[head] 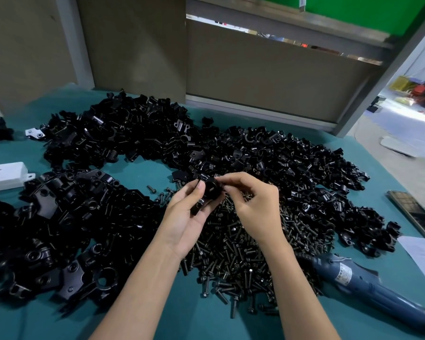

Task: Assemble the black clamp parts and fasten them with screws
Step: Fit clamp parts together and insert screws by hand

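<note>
At the centre of the frame a black clamp part (208, 195) is gripped by the left hand (185, 217), whose thumb is laid on its upper edge. Its top right is pinched by the curled fingertips of the right hand (254, 204). Just below the hands, a pile of screws (243, 256) is spread on the teal table (142, 175). Heaps of clamp parts (123, 133) are seen at upper left, lower left and right. A blue power screwdriver (368, 288) is laid at lower right.

Teal table (145, 173): clamp-part heaps (133, 133), screw pile (243, 253), blue driver (368, 288) (right edge), phone (412, 214), white box (5, 176).
</note>
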